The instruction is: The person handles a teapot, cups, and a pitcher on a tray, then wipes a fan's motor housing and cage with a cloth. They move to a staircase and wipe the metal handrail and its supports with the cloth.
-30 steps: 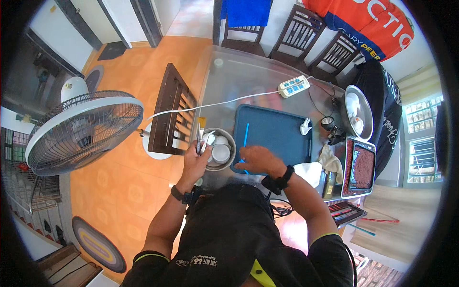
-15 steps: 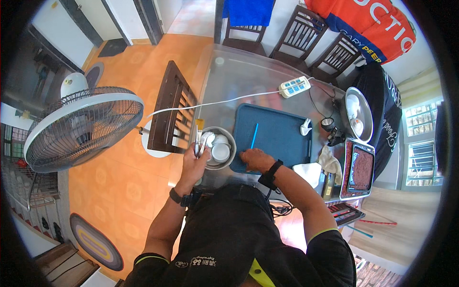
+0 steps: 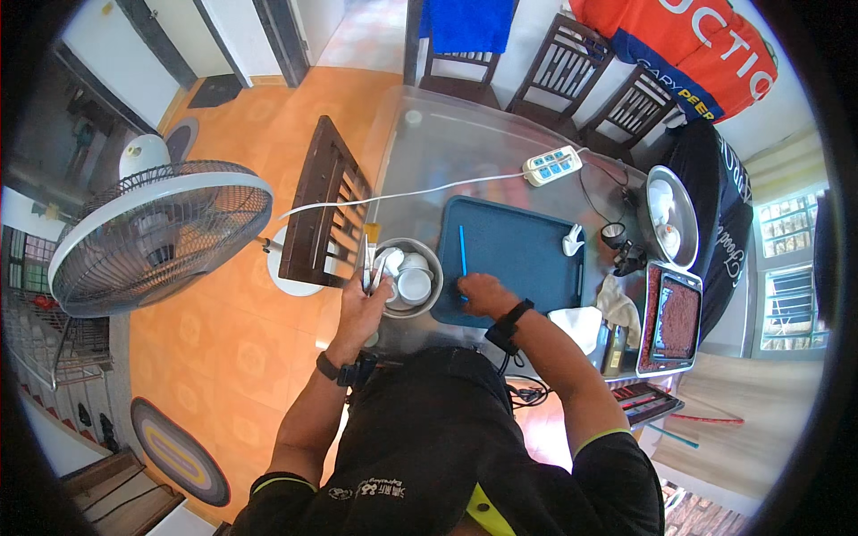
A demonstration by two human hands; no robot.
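My left hand (image 3: 365, 308) is closed round a bundle of slim tools. A brush (image 3: 372, 234) with yellowish bristles and a silvery, tweezer-like tool (image 3: 366, 266) stick up from it. That hand is at the left rim of a metal bowl (image 3: 438, 259), which holds small white cups (image 3: 414, 286). Over the near part of a dark blue tray (image 3: 527, 263), my right hand (image 3: 487, 295) grips the lower end of a thin bright blue stick (image 3: 463, 250). Toward the tray's right edge stands a small white figurine (image 3: 572, 238).
A power strip (image 3: 552, 165) lies beyond the tray, its white cable running left. At right are a metal basin (image 3: 690, 223) with white pieces, a cloth (image 3: 617, 310), a bottle (image 3: 614, 348) and a tray of reddish-brown material (image 3: 677, 317). A fan (image 3: 161, 241) and a chair (image 3: 323, 205) stand left.
The blue stick has swung from a rightward slant to nearly straight, its far end moving left. My right hand has shifted slightly right. My left hand stays put with its tools.
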